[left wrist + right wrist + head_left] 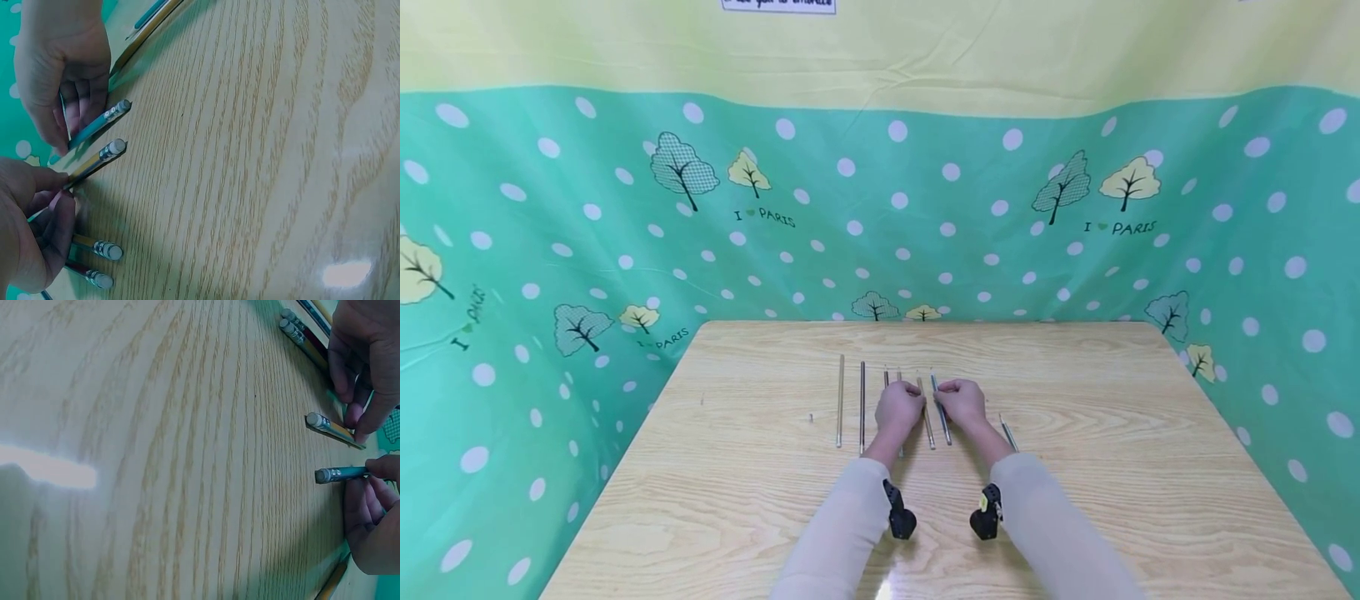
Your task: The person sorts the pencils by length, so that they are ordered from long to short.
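Observation:
My left hand (899, 407) pinches a yellow pencil (929, 429) between thumb and fingertips. Beside it, my right hand (964, 403) pinches a teal pencil (945, 425). Both pencils lie along the table, eraser ends toward me; in the left wrist view the yellow pencil's white eraser (116, 147) and the teal pencil's eraser (125, 105) point away from the hands. Partly hidden beneath my left hand are another yellow pencil (103, 248) and a dark pencil (94, 276). Farther left lie a dark pencil (862, 408) and a light wood-coloured pencil (840, 400).
Right of my right hand, partly behind the wrist, lies a pencil (1007, 431); the left wrist view shows a teal pencil (150, 14) and a yellow one there. A tiny object (811, 417) lies left on the wooden table (1112, 517). A green dotted curtain (925, 175) surrounds the table.

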`<state>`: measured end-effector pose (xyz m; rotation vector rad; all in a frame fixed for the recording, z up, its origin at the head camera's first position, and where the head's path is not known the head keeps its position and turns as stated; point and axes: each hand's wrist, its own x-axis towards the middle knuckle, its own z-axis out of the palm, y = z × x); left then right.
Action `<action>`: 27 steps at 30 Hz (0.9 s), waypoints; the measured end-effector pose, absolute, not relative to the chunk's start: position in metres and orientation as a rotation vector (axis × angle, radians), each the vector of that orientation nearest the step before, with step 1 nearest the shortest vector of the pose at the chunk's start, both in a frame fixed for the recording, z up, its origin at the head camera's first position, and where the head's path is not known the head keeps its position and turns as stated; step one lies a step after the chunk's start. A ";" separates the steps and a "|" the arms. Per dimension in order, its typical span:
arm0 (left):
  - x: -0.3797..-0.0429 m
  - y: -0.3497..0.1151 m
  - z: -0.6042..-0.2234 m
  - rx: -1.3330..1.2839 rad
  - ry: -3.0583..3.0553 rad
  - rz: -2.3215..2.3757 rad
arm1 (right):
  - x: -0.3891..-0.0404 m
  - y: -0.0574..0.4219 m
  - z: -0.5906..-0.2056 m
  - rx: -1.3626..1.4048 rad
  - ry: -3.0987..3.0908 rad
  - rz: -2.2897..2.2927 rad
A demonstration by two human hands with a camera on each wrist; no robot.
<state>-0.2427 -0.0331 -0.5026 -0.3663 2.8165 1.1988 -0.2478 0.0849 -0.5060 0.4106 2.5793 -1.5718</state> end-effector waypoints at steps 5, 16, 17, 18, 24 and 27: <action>-0.242 -0.033 -0.504 -0.353 2.819 1.202 | -0.248 0.084 -0.507 0.407 2.629 -1.537; -0.243 -0.033 -0.504 -0.348 2.824 1.195 | -0.248 0.083 -0.509 0.387 2.689 -1.500; -0.243 -0.033 -0.504 -0.349 2.825 1.194 | -0.248 0.083 -0.510 0.388 2.691 -1.499; -0.243 -0.033 -0.504 -0.350 2.824 1.194 | -0.248 0.083 -0.510 0.389 2.693 -1.496; -0.242 -0.033 -0.504 -0.353 2.818 1.190 | -0.249 0.082 -0.511 0.396 2.699 -1.477; -0.242 -0.033 -0.503 -0.351 2.822 1.183 | -0.249 0.082 -0.512 0.392 2.706 -1.475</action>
